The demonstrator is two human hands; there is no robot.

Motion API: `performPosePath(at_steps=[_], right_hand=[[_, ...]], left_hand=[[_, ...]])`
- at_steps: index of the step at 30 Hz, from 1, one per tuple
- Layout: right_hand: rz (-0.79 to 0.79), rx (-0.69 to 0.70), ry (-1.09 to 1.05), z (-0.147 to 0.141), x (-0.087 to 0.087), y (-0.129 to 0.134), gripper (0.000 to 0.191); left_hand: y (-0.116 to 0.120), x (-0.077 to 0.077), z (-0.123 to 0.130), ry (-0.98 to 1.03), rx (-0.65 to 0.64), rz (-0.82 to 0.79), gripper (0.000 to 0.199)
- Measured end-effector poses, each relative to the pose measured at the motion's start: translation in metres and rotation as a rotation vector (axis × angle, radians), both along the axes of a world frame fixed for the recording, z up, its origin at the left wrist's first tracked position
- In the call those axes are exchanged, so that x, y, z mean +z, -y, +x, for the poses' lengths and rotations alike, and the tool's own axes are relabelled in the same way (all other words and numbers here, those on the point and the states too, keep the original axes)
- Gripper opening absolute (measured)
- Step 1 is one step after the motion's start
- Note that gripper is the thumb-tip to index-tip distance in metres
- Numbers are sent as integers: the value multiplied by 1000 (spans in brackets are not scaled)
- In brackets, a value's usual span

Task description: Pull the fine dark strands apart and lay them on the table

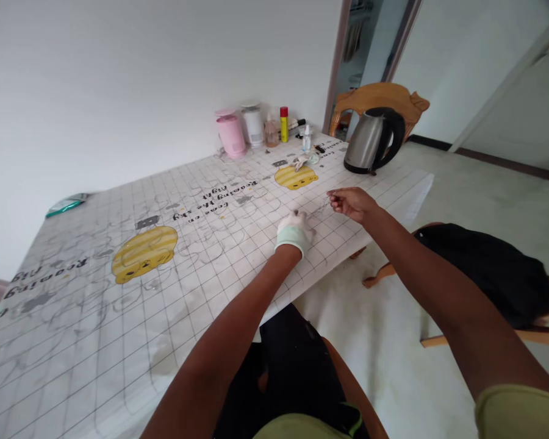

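Note:
A white glove with a mint-green cuff covers my left hand, which lies palm down on the patterned tablecloth near the table's front edge. Its fingers look slightly spread, though their tips are blurred. To its right, my bare right hand is raised just over the cloth, with thumb and forefinger pinched together. A faint, thin, thread-like thing shows between the two hands; its kind is too small to make out. Farther back on the cloth lies another light glove, crumpled, beyond both hands.
A steel kettle with a black handle stands at the table's right end. Along the wall are a pink container, a white container, a yellow can with a red cap and small bottles. A green packet lies far left. Wooden chairs stand nearby.

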State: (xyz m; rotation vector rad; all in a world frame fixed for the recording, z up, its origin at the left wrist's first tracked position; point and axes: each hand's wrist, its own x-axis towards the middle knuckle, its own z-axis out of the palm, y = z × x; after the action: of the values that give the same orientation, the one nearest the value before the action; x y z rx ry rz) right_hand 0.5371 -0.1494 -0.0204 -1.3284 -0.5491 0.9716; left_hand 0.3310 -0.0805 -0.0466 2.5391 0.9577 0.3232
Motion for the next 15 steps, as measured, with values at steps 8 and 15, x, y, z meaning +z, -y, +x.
performPosePath(at_steps=[8,15], right_hand=[[61,156,-39,3,3,12,21],[139,242,-39,13,4,10,22]], left_hand=[[-29,-17,27,-122,-50,69,32],[-36,-25,28,-146,-12,59,34]])
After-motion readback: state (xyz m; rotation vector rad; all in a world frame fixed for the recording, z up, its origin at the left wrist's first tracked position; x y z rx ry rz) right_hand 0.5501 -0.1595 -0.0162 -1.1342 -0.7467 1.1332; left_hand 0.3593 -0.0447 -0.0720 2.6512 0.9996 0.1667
